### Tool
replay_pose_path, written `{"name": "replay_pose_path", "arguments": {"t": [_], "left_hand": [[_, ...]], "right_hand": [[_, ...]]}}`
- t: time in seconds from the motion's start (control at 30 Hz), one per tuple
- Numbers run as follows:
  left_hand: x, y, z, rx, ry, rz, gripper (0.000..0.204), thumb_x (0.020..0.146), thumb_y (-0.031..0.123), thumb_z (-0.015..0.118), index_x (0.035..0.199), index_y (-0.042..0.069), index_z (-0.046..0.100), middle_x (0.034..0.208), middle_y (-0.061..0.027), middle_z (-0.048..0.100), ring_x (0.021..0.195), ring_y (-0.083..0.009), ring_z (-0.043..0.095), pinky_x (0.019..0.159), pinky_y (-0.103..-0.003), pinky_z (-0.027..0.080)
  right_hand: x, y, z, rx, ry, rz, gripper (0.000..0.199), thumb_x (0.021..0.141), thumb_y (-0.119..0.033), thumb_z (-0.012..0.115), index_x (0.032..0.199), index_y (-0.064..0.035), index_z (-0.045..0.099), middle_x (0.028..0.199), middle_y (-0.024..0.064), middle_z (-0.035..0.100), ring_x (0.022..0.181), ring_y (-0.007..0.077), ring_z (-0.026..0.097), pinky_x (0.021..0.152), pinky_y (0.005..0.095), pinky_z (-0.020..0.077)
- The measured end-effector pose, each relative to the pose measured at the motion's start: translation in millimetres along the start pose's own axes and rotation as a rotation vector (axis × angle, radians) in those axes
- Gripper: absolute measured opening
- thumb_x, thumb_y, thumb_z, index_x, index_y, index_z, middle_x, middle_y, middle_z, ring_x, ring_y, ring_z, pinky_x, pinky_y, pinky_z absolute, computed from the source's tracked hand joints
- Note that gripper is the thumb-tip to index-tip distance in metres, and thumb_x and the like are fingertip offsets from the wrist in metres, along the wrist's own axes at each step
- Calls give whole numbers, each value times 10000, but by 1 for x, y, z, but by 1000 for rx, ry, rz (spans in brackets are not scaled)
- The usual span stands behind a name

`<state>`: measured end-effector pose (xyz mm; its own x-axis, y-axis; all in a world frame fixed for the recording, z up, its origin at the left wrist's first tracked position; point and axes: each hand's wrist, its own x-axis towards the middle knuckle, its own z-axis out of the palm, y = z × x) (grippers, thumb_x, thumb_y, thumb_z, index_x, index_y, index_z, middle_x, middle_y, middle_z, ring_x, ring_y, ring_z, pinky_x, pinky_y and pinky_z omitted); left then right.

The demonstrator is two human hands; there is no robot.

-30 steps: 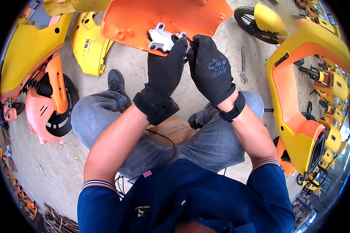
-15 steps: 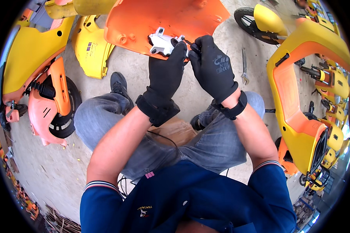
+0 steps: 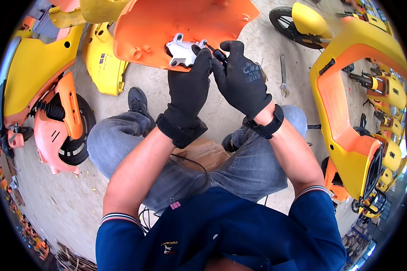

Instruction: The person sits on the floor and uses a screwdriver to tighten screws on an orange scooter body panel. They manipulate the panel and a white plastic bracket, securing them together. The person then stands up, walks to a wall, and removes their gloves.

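Both my hands wear black gloves. My left hand (image 3: pixel 187 90) is closed on the lower edge of a large orange curved panel (image 3: pixel 181 22), its thumb against a silver-white bracket (image 3: pixel 182 50) with a dark round part that lies on the panel's inner face. Just to the right, my right hand (image 3: pixel 242 81) pinches a small black cylindrical piece (image 3: pixel 220 55). A thin dark stem reaches from it toward the bracket's right end; whether it is a tool or a plug I cannot tell. The fingers of my left hand are hidden under the panel.
A wrench (image 3: pixel 283 77) lies on the concrete floor, right of my hands. Yellow body panels (image 3: pixel 105 61) lie at the far left. A partly built yellow scooter (image 3: pixel 36 79) stands left; a yellow-orange frame (image 3: pixel 337 113) stands right. Between my legs is a brown package (image 3: pixel 201 151).
The panel, bracket and both my hands have shifted slightly left. My right hand has drawn a little away from my left thumb, and the black piece shows more.
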<state>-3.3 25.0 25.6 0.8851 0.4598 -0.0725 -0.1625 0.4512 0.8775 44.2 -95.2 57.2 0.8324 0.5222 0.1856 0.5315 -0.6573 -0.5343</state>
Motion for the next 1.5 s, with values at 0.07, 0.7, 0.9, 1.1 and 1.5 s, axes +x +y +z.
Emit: {"name": "replay_pose_path", "arguments": {"t": [0.07, 0.7, 0.9, 1.1, 1.5], "left_hand": [[0, 1, 2, -17, 5, -7, 134, 927, 84, 635, 1004, -11, 581, 917, -40, 638, 803, -112, 630, 660, -258, 484], [-2, -2, 1, -38, -16, 11, 138, 932, 92, 644, 1010, -4, 584, 908, -23, 630, 770, -86, 599, 637, -241, 466], [-4, 2, 4, 39, 18, 31, 139, 937, 117, 644, 1006, 13, 583, 868, -14, 616, 745, -76, 584, 599, -237, 444], [-4, 3, 5, 33, 6, -10, 145, 941, 133, 642, 1004, 16, 582, 860, -9, 614, 720, -69, 577, 584, -224, 434], [-5, 1, 7, 39, 15, -35, 120, 932, 122, 644, 975, 21, 595, 828, -8, 613, 642, -61, 559, 519, -218, 414]], "right_hand": [[-1, 7, 6, 59, 43, -71, 232, 949, -193, 591, 1051, -17, 479, 880, 179, 682, 727, 329, 685, 594, 405, 530], [2, 5, 5, 187, 82, -14, 232, 939, -172, 609, 1081, -51, 471, 807, 170, 614, 741, 368, 639, 616, 456, 505], [8, 16, 9, -76, 243, -253, 168, 926, -159, 615, 987, -39, 516, 886, 182, 618, 699, 379, 628, 593, 456, 498], [6, 21, 13, 96, 94, -91, 149, 914, -139, 613, 975, -38, 523, 803, 161, 583, 684, 384, 617, 607, 455, 502], [5, 10, 4, -108, 135, -156, 157, 928, -145, 587, 1010, -34, 512, 965, 178, 571, 720, 394, 629, 604, 472, 503]]}}
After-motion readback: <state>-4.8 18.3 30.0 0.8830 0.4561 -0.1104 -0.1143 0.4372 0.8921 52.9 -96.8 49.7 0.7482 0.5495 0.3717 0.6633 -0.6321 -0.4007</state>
